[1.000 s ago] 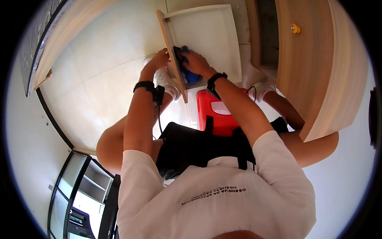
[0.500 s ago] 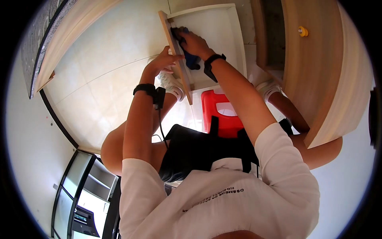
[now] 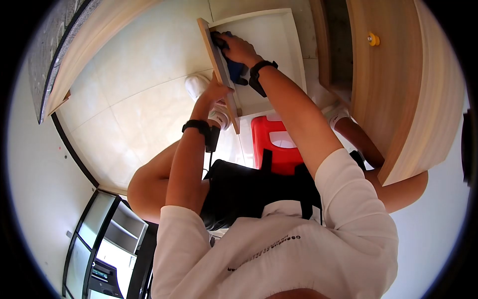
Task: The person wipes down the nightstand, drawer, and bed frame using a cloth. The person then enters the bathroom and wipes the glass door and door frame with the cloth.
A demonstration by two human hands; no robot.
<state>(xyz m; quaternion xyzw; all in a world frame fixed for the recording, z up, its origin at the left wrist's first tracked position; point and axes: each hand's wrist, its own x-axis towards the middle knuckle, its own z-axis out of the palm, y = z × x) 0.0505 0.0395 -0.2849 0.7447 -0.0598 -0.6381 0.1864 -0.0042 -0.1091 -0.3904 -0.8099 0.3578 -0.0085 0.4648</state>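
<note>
A wooden drawer with a white inside [image 3: 271,30] and a light wood front panel [image 3: 215,60] rests in front of me, tilted. In my right hand [image 3: 241,50] is a blue and black cordless drill [image 3: 235,71], its black head close to the panel's inner face near the far end. Whether its tip touches the panel is hidden. My left hand [image 3: 217,92] grips the near part of the same front panel, with fingers over its edge. Both wrists wear black bands.
A red plastic stool [image 3: 264,144] stands under the drawer's near side. On the right is a wood cabinet [image 3: 393,89] with a yellow knob [image 3: 373,39] and a dark opening. A wooden piece with a grey stone-like top [image 3: 59,55] is at the far left. My white shoe [image 3: 195,85] is beside the drawer.
My left hand has slid along the front panel toward me and now wraps its edge more. The drill has shifted slightly toward the panel, still in my right hand.
</note>
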